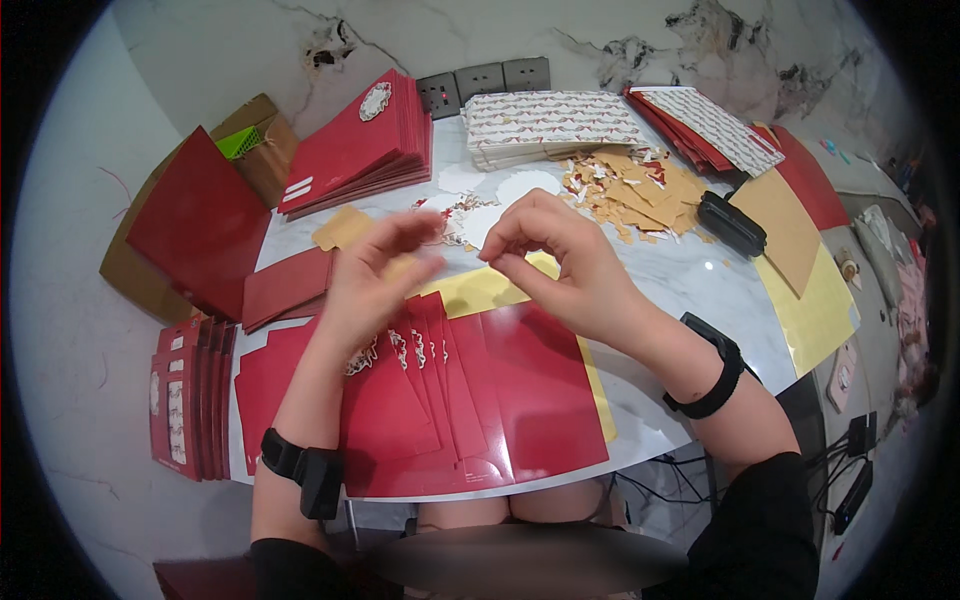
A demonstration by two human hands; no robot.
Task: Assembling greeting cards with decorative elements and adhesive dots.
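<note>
Both my hands are raised over the marble-patterned table (665, 290). My left hand (380, 275) is slightly blurred, its thumb and fingers apart. My right hand (560, 255) is closed in a pinch, and anything between its fingertips is too small to make out. Below them lie overlapping glossy red card sheets (545, 375), several with white ornate edging partly hidden by my left forearm. A yellow sheet (480, 296) shows beyond and beside the red card. Just past my fingers sit white scalloped paper pieces (528, 184) and small cut scraps.
Red folder stacks (355, 145) stand at the back left, patterned white sheets (555, 120) at the back. Tan paper scraps (640, 195) are heaped near a black case (732, 225). Folded red boxes (190, 400) stand at left. Tan card (785, 225) lies at right.
</note>
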